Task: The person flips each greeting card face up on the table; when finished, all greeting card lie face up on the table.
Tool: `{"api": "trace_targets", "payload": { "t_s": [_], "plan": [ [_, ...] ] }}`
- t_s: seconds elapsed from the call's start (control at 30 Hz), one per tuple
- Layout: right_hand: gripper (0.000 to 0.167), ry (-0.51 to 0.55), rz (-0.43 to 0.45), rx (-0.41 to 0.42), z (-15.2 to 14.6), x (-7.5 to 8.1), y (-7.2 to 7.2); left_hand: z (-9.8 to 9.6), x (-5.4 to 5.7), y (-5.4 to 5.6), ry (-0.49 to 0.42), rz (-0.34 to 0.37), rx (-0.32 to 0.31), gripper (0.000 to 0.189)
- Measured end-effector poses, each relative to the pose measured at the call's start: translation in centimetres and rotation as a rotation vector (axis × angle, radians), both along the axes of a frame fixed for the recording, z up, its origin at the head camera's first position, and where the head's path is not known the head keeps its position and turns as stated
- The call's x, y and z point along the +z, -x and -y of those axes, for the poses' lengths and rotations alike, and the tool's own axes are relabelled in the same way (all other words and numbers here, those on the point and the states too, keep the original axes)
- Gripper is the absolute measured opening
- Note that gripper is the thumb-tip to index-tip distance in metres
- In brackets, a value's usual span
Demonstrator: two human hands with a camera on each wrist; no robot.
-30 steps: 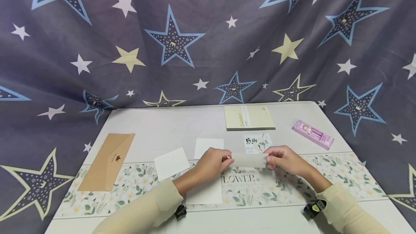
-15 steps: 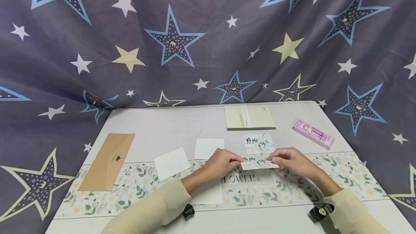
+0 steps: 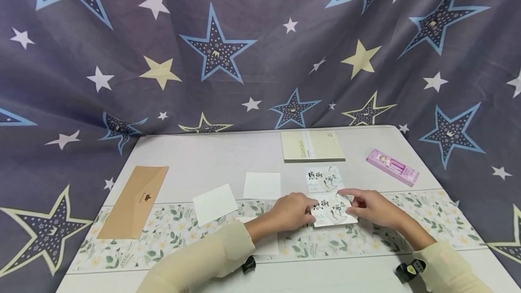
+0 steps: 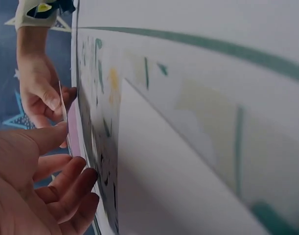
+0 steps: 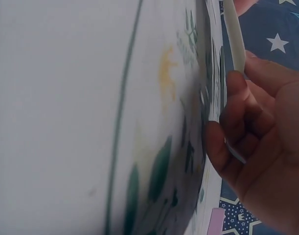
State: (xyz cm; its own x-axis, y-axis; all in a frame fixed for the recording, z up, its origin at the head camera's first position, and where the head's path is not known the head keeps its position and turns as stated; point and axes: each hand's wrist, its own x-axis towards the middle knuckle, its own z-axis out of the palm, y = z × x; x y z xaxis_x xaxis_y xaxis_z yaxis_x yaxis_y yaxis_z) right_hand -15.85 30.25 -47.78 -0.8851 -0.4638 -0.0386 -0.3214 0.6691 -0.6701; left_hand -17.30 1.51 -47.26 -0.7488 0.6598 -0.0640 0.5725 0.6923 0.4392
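Both hands hold a small white greeting card (image 3: 333, 217) with black brush lettering, its printed face up, low over the table's floral band. My left hand (image 3: 291, 212) pinches its left edge. At the right edge, my right hand (image 3: 373, 209) grips it between thumb and fingers. The card appears nearly edge-on in the left wrist view, between the left hand (image 4: 46, 181) and the other hand. In the right wrist view the card's edge (image 5: 235, 39) meets the thumb and fingers of the right hand (image 5: 266, 127). Just behind lies a matching printed card (image 3: 323, 179).
Blank white cards lie left of centre: one behind (image 3: 262, 186), one tilted (image 3: 215, 205), and one partly under the left forearm (image 3: 266, 244). A brown envelope (image 3: 132, 205) lies far left. At the back are a Gambit notebook (image 3: 312, 146) and a purple pen box (image 3: 392, 167).
The card has tipped from its blank side facing the camera to its lettered face showing, and has come right and lower. Both hands have moved right with it.
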Motion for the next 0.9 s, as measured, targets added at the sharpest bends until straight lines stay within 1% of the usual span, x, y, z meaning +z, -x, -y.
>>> {"api": "trace_targets", "payload": {
  "t_s": [0.1, 0.23, 0.33, 0.53, 0.63, 0.9],
  "plan": [
    [0.051, -0.020, -0.001, 0.009, -0.3, 0.0, 0.0, -0.6, -0.1, -0.2, 0.040, -0.056, -0.015, 0.046],
    [0.052, -0.035, 0.000, 0.019, -0.6, 0.0, -0.1, -1.2, -0.3, -0.2, 0.088, -0.114, -0.025, 0.045],
    [0.052, -0.050, -0.006, 0.022, -0.7, 0.0, -0.1, -1.6, -0.2, -0.2, 0.106, -0.129, -0.031, 0.043],
    [0.051, -0.076, -0.008, 0.014, -0.9, -0.3, 0.0, -2.2, -0.3, -0.2, 0.100, -0.137, -0.059, 0.033],
    [0.052, -0.099, 0.005, 0.003, -0.9, -0.5, 0.1, -2.4, -0.3, -0.2, 0.112, -0.140, -0.065, 0.034],
    [0.050, -0.144, 0.009, -0.007, -0.5, -0.3, 0.2, -2.9, -0.2, -0.4, 0.225, -0.196, -0.087, 0.036]
  ]
}}
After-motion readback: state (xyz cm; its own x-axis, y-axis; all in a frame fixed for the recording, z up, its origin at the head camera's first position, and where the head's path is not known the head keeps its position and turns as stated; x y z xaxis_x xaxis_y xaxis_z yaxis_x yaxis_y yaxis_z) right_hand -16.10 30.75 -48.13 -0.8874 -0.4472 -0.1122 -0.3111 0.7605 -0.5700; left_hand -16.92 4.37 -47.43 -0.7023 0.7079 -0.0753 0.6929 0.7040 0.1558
